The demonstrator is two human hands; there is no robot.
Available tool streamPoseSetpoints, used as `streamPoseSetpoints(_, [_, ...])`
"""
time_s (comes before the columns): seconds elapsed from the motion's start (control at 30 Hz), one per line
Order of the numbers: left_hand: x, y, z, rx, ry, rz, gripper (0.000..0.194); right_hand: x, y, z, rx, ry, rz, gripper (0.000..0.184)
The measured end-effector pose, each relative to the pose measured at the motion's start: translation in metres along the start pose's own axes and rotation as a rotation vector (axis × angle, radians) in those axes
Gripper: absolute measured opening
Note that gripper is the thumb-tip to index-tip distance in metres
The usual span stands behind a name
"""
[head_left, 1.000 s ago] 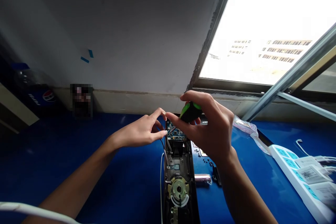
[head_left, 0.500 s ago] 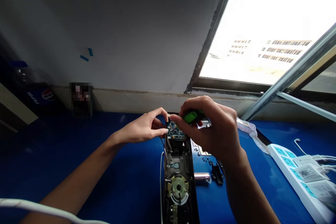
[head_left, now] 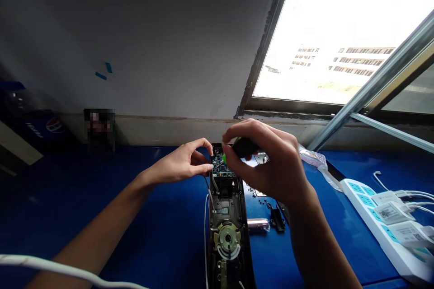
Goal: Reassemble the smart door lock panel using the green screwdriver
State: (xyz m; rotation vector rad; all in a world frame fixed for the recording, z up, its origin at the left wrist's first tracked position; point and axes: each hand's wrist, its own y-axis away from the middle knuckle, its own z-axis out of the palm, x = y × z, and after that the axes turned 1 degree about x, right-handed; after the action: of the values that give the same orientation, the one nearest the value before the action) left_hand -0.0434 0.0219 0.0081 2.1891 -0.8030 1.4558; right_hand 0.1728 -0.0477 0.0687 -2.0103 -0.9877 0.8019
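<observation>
My right hand (head_left: 271, 162) is closed around the black-and-green handle of a screwdriver (head_left: 244, 146). Its thin shaft slants down to the left, over the blue-green circuit board (head_left: 220, 172) at the far end of a long, open black housing (head_left: 247, 239). At that housing's upper left edge is my left hand (head_left: 185, 160), its thumb and index fingertips on the rim beside the board, its other fingers curled at the side. Nearer to me, the housing holds a round brass-coloured mechanism (head_left: 228, 237) and thin wires. The fingers of my right hand partly cover the board.
Small dark screws (head_left: 262, 202), a black bracket (head_left: 277, 219) and a pink wrapped cylinder (head_left: 258, 225) lie right of the housing. Further right is a white power strip (head_left: 366, 216) with plugged-in chargers. A white cable (head_left: 68, 272) crosses the lower left. A Pepsi bottle (head_left: 44, 122) stands far left.
The screwdriver handle has turned in my right hand, its green part now showing lower left. My left hand keeps its place on the housing. The whole view has shifted slightly.
</observation>
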Motion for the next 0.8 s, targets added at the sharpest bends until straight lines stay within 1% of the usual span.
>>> streamPoseSetpoints(0.07, [0.0008, 0.0004, -0.0004, -0.003, -0.016, -0.016, 0.031, -0.0008, -0.0006, -0.0025, -0.059, 0.001, 0.015, 0.037])
streamPoseSetpoints(0.1, [0.0011, 0.0007, -0.0005, 0.003, -0.029, -0.016, 0.031, -0.0009, -0.0005, -0.0033, -0.053, 0.031, 0.025, 0.038])
streamPoseSetpoints(0.2, [0.0024, 0.0015, 0.0002, 0.026, -0.061, -0.002, 0.031, 0.0006, 0.0005, -0.0035, 0.038, 0.122, 0.041, 0.023])
streamPoseSetpoints(0.23, [0.0031, 0.0018, 0.0007, 0.03, -0.072, -0.004, 0.031, 0.0011, 0.0008, -0.0032, 0.047, 0.124, 0.039, 0.021])
streamPoseSetpoints(0.27, [0.004, 0.0021, 0.0012, 0.033, -0.082, -0.01, 0.031, 0.0013, 0.0011, -0.0031, 0.04, 0.111, 0.034, 0.023])
streamPoseSetpoints(0.37, [0.006, 0.0027, 0.0027, 0.038, -0.106, -0.03, 0.028, 0.0004, 0.001, -0.0038, -0.023, 0.072, 0.022, 0.039])
streamPoseSetpoints(0.4, [0.0062, 0.0026, 0.0031, 0.043, -0.111, -0.027, 0.027, 0.0, 0.0008, -0.0042, -0.032, 0.076, 0.018, 0.041])
streamPoseSetpoints(0.53, [0.0061, 0.002, 0.0041, 0.066, -0.111, 0.016, 0.028, -0.0011, 0.0006, -0.0043, -0.016, 0.103, 0.0, 0.03])
streamPoseSetpoints(0.6, [0.0065, 0.0019, 0.0043, 0.057, -0.107, 0.01, 0.029, -0.0019, 0.001, -0.0034, -0.017, 0.076, 0.006, 0.034])
streamPoseSetpoints(0.7, [0.007, 0.0021, 0.0043, 0.047, -0.115, -0.019, 0.029, -0.0032, 0.0017, -0.0021, -0.042, 0.039, 0.014, 0.047])
streamPoseSetpoints(0.73, [0.0069, 0.0021, 0.0042, 0.052, -0.121, -0.015, 0.029, -0.0033, 0.002, -0.0018, -0.04, 0.045, 0.013, 0.046])
streamPoseSetpoints(0.8, [0.0066, 0.0022, 0.004, 0.062, -0.128, 0.007, 0.03, -0.0031, 0.0023, -0.0015, -0.014, 0.086, 0.011, 0.038])
